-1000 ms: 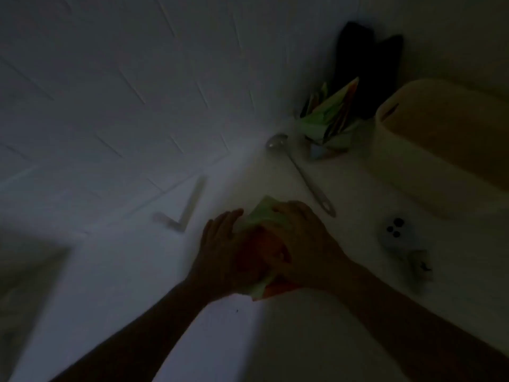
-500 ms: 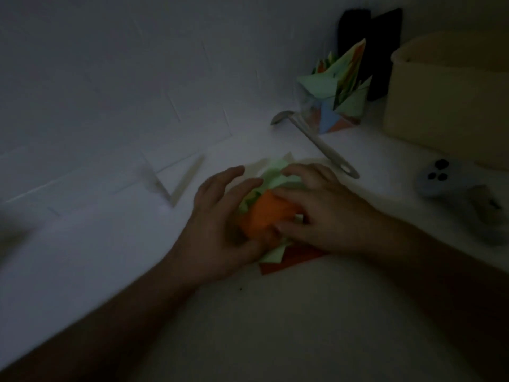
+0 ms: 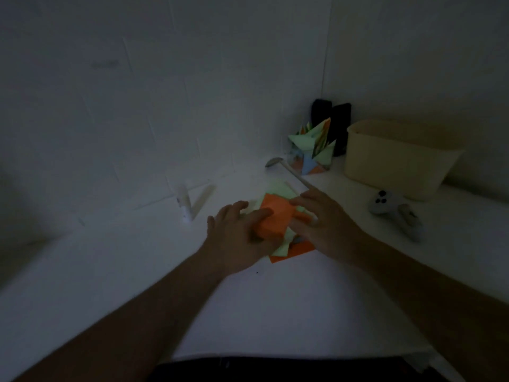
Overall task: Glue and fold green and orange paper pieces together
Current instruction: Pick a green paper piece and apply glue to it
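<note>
Orange piece (image 3: 275, 216) lies between both hands, left hand (image 3: 239, 238) pressing at 8 o'clock, right hand (image 3: 322, 221) flat-fingered at 3 o'clock, equally near.

Orange paper (image 3: 275, 216): near edges hidden under left hand (image 3: 239, 238) and right hand (image 3: 322, 219). Green paper (image 3: 281, 248) beneath it: mostly covered. Spoon (image 3: 286, 168) beyond the orange paper: handle end hidden behind right hand. Forearms cut off by bottom edge.
</note>
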`<action>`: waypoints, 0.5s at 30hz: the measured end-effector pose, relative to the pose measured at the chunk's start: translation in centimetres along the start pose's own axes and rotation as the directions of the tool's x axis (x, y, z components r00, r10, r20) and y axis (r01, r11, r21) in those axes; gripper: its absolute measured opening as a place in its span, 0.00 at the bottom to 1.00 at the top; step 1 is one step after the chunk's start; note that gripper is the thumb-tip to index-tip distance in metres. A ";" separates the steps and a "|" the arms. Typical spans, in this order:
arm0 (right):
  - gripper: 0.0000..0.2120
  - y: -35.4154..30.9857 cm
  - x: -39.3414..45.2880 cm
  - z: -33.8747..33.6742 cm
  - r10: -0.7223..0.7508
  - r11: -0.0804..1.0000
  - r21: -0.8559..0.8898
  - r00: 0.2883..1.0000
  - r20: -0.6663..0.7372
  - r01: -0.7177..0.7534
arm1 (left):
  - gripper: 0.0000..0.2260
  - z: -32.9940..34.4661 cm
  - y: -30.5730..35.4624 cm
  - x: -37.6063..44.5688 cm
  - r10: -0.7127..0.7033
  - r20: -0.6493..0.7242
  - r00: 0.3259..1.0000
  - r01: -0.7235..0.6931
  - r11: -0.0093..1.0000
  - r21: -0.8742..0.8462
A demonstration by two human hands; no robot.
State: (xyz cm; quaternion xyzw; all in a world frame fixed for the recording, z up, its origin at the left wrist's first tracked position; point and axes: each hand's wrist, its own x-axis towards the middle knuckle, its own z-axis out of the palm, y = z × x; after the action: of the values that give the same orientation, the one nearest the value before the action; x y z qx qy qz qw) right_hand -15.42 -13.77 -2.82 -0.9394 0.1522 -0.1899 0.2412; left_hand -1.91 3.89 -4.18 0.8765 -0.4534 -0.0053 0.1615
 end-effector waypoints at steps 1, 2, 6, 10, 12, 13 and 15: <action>0.26 0.1 0.1 0.2 0.001 1.000 0.021 0.998 0.060 -0.002 | 0.39 0.2 0.0 0.2 -0.002 0.032 0.999 0.002 1.000 0.012; 0.31 0.2 0.1 0.4 0.008 1.000 0.000 0.993 0.119 -0.008 | 0.41 0.6 -0.1 0.4 0.008 0.052 0.999 -0.010 0.999 0.038; 0.45 1.6 1.0 2.3 -0.013 0.959 -0.270 0.967 0.253 0.083 | 0.46 1.9 -0.9 0.9 0.066 0.075 0.995 -0.079 0.979 0.190; 0.47 2.2 3.2 2.7 0.009 0.926 -0.361 0.952 0.305 0.107 | 0.39 1.1 -1.2 3.1 0.054 0.022 0.998 -0.058 0.973 0.224; 0.43 2.6 5.3 3.0 0.015 0.931 -0.353 0.953 0.302 0.097 | 0.39 0.8 -1.6 5.0 0.026 0.057 0.998 -0.039 0.971 0.237; 0.40 2.7 6.5 3.1 0.016 0.930 -0.354 0.952 0.304 0.097 | 0.43 0.8 -1.9 6.0 0.014 0.066 0.998 -0.026 0.981 0.190; 0.33 2.9 8.6 3.3 0.019 0.923 -0.371 0.951 0.310 0.103 | 0.47 1.3 -2.9 8.0 -0.057 0.109 0.992 0.046 0.994 0.103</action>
State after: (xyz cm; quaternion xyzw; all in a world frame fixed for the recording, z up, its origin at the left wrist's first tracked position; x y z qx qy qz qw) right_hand -6.94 -18.14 -4.55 -0.9894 0.1265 -0.0132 0.0698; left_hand 4.88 -1.29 -5.13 0.8934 -0.4384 -0.0358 0.0917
